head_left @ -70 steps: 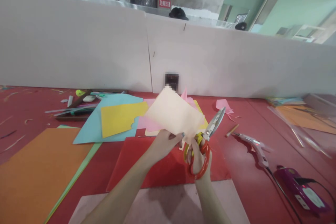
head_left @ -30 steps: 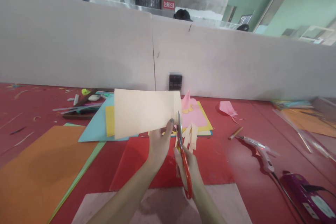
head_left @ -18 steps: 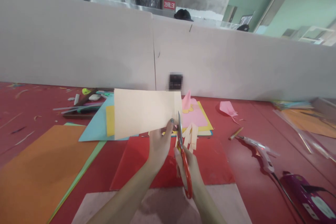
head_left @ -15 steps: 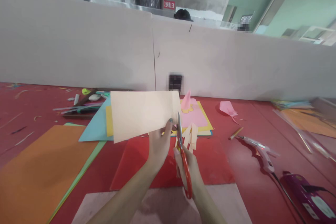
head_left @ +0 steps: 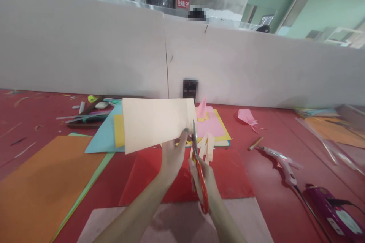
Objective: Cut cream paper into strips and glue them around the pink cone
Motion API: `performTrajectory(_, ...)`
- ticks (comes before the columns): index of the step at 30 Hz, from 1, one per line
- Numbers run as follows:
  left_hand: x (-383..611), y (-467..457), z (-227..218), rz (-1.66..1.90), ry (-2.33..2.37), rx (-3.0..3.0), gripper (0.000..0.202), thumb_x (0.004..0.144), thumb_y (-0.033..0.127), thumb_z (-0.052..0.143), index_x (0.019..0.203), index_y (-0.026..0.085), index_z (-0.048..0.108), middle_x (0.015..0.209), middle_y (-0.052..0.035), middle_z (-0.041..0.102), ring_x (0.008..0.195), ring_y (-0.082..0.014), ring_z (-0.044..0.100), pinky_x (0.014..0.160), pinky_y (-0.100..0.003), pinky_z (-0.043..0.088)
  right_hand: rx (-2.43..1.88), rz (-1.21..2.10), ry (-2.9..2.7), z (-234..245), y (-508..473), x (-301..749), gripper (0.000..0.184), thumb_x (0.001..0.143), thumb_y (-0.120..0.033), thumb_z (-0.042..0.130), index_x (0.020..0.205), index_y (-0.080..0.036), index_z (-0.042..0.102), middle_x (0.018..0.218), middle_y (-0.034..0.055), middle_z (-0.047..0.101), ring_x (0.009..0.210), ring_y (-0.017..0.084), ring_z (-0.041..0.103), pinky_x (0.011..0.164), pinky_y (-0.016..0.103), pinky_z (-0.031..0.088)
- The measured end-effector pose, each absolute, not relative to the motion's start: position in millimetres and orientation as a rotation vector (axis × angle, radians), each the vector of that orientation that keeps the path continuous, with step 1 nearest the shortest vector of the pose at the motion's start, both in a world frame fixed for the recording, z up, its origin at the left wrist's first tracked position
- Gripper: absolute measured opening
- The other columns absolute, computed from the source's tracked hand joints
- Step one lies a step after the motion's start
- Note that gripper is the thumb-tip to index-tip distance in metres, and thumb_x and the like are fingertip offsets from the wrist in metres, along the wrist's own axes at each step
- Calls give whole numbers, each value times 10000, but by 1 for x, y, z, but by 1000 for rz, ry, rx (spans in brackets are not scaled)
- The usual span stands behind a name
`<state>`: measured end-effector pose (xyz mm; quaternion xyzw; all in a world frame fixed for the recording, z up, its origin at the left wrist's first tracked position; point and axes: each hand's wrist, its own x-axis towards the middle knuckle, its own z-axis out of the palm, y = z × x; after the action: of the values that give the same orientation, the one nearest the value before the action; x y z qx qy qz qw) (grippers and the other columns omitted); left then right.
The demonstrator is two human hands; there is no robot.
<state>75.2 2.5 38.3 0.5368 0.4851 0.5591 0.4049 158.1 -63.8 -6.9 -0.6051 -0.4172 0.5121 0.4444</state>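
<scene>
My left hand [head_left: 174, 155] grips a cream sheet of paper [head_left: 155, 123] near its lower right corner, the thumb lying on its front and the other fingers hidden behind. Red-handled scissors [head_left: 202, 186] are in my right hand [head_left: 209, 178], blades pointing up along the sheet's right edge. A fold or narrow strip shows along that edge. Cut cream paper strips [head_left: 209, 148] stand just beyond the scissors. Behind them, a pink paper cone [head_left: 202, 109] and small yellow cut shapes rest on a pink sheet [head_left: 215, 125].
A red sheet [head_left: 228, 182] lies beneath my hands. Orange paper [head_left: 48, 178] and blue paper [head_left: 102, 136] are on the left, near a tray of tools [head_left: 85, 125]. To the right lie a glue gun [head_left: 281, 163], a purple device [head_left: 333, 209] and crumpled pink paper [head_left: 246, 116]. A white partition [head_left: 99, 49] stands behind.
The cream sheet's left edge has shifted slightly right. Both hands and the scissors keep nearly the same place.
</scene>
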Motion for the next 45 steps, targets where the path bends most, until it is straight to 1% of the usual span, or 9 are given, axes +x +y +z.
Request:
performTrajectory(9,74,4,35,1408,1232,1369,223,785,346,517,698,172,627,683,-24,670,617,-138,605,583,-226,484,-1539,1280,-1014,-2,-64,158,378,765,-568,467,708,-196,445,452,-93,305,390,69,325,388,199,252)
performTrajectory(16,74,4,38,1395,1230,1381,239,793,349,503,705,178,645,691,-20,680,617,-141,615,584,-230,477,-1535,1260,-1028,-3,-65,157,454,763,-648,414,725,-197,445,429,-97,293,377,72,313,389,203,252)
performTrajectory(21,74,3,40,1383,1254,1378,225,788,347,508,737,180,650,715,-24,685,625,-142,616,578,-230,474,-1523,1251,-1038,-3,-67,158,448,772,-646,408,722,-201,435,419,-101,276,367,70,300,381,201,241)
performTrajectory(23,74,3,41,1383,1268,1378,225,782,349,514,717,177,643,698,-26,682,623,-148,621,574,-235,477,-1524,1239,-1035,-5,-67,158,444,772,-642,413,705,-203,424,415,-102,268,363,68,289,378,202,235)
performTrajectory(26,74,3,43,1386,1275,1383,225,779,338,510,685,173,630,670,-27,674,614,-151,623,568,-238,481,-1533,1225,-1038,-7,-67,158,446,771,-635,422,731,-192,459,413,-102,267,363,69,288,373,203,227)
performTrajectory(29,73,3,43,1379,1276,1379,216,775,335,512,692,171,626,661,-25,671,610,-150,622,561,-235,477,-1536,1229,-1043,-4,-68,158,449,774,-630,422,747,-185,477,409,-103,262,362,69,281,371,203,222)
performTrajectory(37,72,4,43,1375,1295,1391,234,770,341,517,639,171,610,616,-18,650,584,-148,610,562,-240,481,-1509,1215,-1071,10,-69,159,430,746,-614,476,636,-208,387,402,-99,245,376,68,266,370,196,223)
performTrajectory(42,72,5,41,1368,1308,1356,248,765,351,521,613,169,596,591,-13,639,574,-148,612,545,-235,473,-1493,1155,-1131,4,-67,159,434,734,-606,486,607,-204,384,417,-87,254,396,69,265,366,192,215)
performTrajectory(45,73,6,41,1368,1317,1319,248,758,354,529,610,168,599,584,-13,642,570,-147,613,538,-233,466,-1492,1118,-1139,3,-67,160,427,734,-593,495,604,-196,405,447,-76,279,425,72,277,377,190,228)
